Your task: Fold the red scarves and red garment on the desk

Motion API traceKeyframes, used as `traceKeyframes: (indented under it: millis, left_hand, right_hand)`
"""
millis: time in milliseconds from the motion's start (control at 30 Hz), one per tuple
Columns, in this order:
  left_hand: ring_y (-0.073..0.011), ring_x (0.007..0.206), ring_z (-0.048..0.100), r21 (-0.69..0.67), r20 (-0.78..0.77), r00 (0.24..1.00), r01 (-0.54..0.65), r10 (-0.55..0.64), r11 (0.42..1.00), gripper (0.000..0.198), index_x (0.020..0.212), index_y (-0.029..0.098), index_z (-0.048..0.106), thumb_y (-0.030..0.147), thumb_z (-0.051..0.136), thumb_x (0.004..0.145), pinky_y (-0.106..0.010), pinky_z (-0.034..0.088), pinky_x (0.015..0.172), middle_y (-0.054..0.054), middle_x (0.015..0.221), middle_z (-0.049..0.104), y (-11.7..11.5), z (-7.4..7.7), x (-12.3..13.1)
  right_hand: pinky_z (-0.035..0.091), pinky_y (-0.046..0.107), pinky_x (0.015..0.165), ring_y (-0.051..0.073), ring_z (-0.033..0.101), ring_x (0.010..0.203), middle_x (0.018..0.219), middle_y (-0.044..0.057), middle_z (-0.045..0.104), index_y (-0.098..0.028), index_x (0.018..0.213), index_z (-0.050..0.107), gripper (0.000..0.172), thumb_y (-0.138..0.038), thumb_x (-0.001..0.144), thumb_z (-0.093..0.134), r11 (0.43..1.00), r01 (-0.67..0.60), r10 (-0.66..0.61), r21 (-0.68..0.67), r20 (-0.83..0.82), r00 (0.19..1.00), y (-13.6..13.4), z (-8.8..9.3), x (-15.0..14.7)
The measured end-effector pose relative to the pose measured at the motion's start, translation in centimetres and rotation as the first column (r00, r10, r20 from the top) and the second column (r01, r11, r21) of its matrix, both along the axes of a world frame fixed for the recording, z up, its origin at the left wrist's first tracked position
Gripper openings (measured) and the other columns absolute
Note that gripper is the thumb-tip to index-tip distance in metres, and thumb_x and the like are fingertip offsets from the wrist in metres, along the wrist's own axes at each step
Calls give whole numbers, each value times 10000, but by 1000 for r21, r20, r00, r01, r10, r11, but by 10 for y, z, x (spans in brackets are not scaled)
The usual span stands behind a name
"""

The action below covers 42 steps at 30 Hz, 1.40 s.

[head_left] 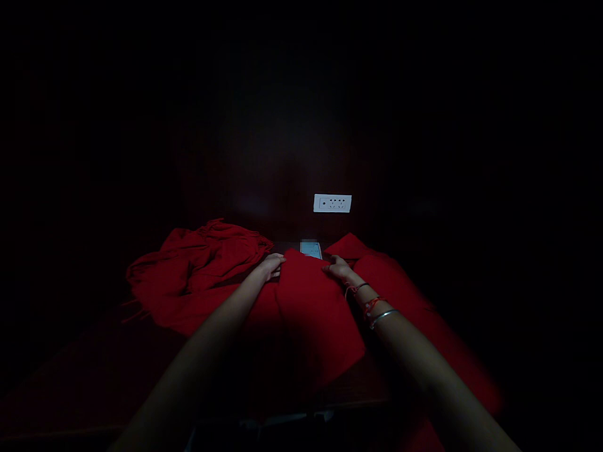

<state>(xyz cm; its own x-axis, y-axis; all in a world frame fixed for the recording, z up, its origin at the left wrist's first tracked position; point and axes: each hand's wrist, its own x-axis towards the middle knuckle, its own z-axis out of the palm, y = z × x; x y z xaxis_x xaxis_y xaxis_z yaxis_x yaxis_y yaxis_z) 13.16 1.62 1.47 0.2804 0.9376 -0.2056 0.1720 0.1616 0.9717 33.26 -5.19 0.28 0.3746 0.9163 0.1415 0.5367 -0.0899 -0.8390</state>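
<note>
Both arms reach forward over a dark surface to a piece of red cloth (315,307). My left hand (273,266) is closed on the cloth's far left corner, and my right hand (337,268) grips its far right edge. Between them the cloth hangs down towards me as a fairly flat panel. Bracelets circle my right wrist. A crumpled heap of red fabric (198,260) lies to the left, with loose strings at its near left edge. More red fabric (400,282) stretches along the right side, beyond my right forearm.
A lit phone (311,248) lies behind the cloth, partly covered by it. On the dark wall behind is a white socket panel (332,203). The table's front edge (348,403) shows faintly. Most of the surroundings are too dark to make out.
</note>
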Motion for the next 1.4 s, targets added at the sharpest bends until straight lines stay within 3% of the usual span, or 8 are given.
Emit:
traceKeyframes:
  millis: [267,533,700,800,900,1033,1233,1400]
  left_hand:
    - [-101,831,555,353,164,986,-44,-15,934,569,1186,251,293,37,429,678,-217,440,697,-26,1093,511,-2,2,13]
    - [-251,1120,363,444,-292,951,40,103,895,559,1217,102,316,263,506,717,-357,288,903,-174,1204,406,-15,-5,-2]
    - [-265,1185,249,483,-719,687,380,109,789,702,1284,93,194,505,371,744,-389,237,928,-175,1294,276,-59,-24,-40]
    - [-254,1211,186,446,-842,521,531,137,720,616,1269,136,254,498,308,773,-418,168,951,-129,1313,263,-84,-34,-58]
    - [-249,1222,150,440,-863,476,545,169,713,534,1246,182,305,475,254,803,-442,138,953,-97,1330,234,-94,-36,-65]
    - [-254,1230,107,514,-792,576,449,203,731,583,1269,149,253,469,320,787,-436,129,961,-125,1348,166,-92,-32,-64]
    - [-181,1163,275,692,-579,813,530,-63,489,442,1204,207,369,339,398,783,-281,191,969,-54,1272,302,-103,-10,-65]
    - [-154,758,514,617,-500,839,520,-216,591,301,981,204,543,371,426,760,-248,380,746,-13,771,546,-123,10,-68]
  right_hand:
    - [448,224,581,110,546,678,883,17,548,-188,1131,388,456,-237,684,460,993,62,-68,101,52,996,2,12,-8]
    - [298,365,876,252,399,1039,1142,147,412,-146,1126,441,468,-147,662,502,999,30,-41,34,403,914,-21,14,-17]
    - [235,338,941,202,279,1163,1272,87,327,-199,1239,323,461,-355,806,337,909,-377,384,-179,715,585,-42,11,-35]
    - [168,403,963,230,195,1208,1326,87,249,-209,1273,268,518,-462,824,209,860,-320,510,-397,681,526,-52,5,-42]
    - [123,441,964,260,132,1222,1342,104,203,-193,1283,245,559,-494,816,188,880,-220,469,-421,697,542,-61,7,-51]
    - [127,481,946,292,96,1222,1345,105,185,-209,1277,250,572,-506,789,282,953,-169,301,-251,721,624,-90,18,-64]
    - [292,414,878,297,301,1139,1259,149,313,-204,1292,202,710,-448,693,496,945,-95,239,-313,462,854,-156,15,-50]
    - [364,349,843,208,439,1020,1138,63,455,-242,1258,245,725,-244,619,587,989,-78,96,-130,141,985,-165,7,-35]
